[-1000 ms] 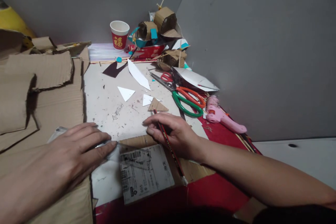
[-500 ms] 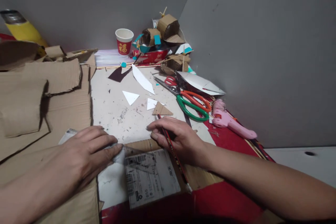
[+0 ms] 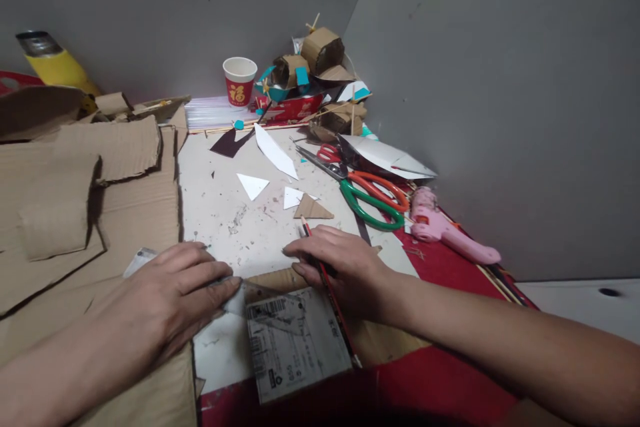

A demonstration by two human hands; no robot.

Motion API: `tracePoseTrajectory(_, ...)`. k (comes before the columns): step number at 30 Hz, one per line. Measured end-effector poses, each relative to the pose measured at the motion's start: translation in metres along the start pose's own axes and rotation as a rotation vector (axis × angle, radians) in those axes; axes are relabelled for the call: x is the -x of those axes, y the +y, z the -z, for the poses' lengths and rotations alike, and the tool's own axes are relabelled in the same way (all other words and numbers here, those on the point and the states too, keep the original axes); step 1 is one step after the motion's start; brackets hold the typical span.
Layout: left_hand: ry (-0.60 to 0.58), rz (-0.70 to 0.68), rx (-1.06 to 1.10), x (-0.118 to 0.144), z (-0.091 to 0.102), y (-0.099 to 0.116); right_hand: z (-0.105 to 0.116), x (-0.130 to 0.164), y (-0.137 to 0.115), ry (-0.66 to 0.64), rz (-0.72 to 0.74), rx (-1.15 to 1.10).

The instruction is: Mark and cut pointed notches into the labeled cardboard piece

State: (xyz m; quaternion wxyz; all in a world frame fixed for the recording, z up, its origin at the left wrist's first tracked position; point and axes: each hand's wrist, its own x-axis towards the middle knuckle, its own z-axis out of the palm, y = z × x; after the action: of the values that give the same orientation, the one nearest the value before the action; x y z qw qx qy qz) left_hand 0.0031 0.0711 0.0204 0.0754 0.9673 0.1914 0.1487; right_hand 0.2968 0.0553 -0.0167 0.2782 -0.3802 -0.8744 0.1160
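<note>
My left hand [image 3: 173, 290] lies flat, fingers pressing a clear plastic ruler [image 3: 260, 297] onto a cardboard piece [image 3: 273, 278] that carries a white shipping label [image 3: 295, 340]. My right hand [image 3: 345, 267] holds a red pencil [image 3: 327, 287] between the fingers, its shaft running back over the label, and rests on the far right edge of the same cardboard piece. Both hands sit at the near edge of a stained white work surface [image 3: 220, 213].
Large corrugated cardboard sheets [image 3: 85, 200] cover the left. Green and orange scissors [image 3: 370, 197], a pink glue gun [image 3: 450, 233], paper triangles [image 3: 253, 185] and a cardboard triangle [image 3: 313, 208] lie beyond. A red paper cup [image 3: 240, 80] and cardboard models [image 3: 315, 57] stand in the corner by grey walls.
The view has shifted left and slightly up, so everything sits further right and lower. Both hands stay on the cardboard piece, with the pencil angle nearly the same.
</note>
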Motion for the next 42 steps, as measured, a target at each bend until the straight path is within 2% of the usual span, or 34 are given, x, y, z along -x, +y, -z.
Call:
tracePoseTrajectory(2,0.003,-0.027,-0.002,-0.003,0.003,0.004,0.001,0.002,0.0,-0.006,0.003,-0.001)
tracePoseTrajectory(7,-0.085,-0.018,0.003,-0.013,0.011,0.017,0.008,0.01,-0.001,0.012,0.017,-0.029)
tracePoseTrajectory(12,-0.051,-0.013,-0.005,-0.021,0.01,0.025,0.012,0.014,0.0,0.029,0.02,-0.065)
tracePoseTrajectory(16,-0.048,-0.023,-0.004,-0.018,0.006,0.028,0.011,0.013,0.002,0.029,0.015,-0.093)
tracePoseTrajectory(24,0.009,-0.013,-0.012,-0.02,0.01,0.024,0.013,0.012,0.0,0.019,0.003,-0.11)
tracePoseTrajectory(33,-0.026,-0.048,-0.036,-0.014,0.01,0.018,0.011,0.014,0.001,0.023,-0.008,-0.128)
tracePoseTrajectory(39,0.001,-0.095,-0.046,-0.014,0.009,0.013,0.011,0.013,0.002,0.029,-0.006,-0.126)
tracePoseTrajectory(42,-0.029,-0.075,-0.067,-0.012,0.008,0.011,0.01,0.013,0.002,0.027,-0.006,-0.12)
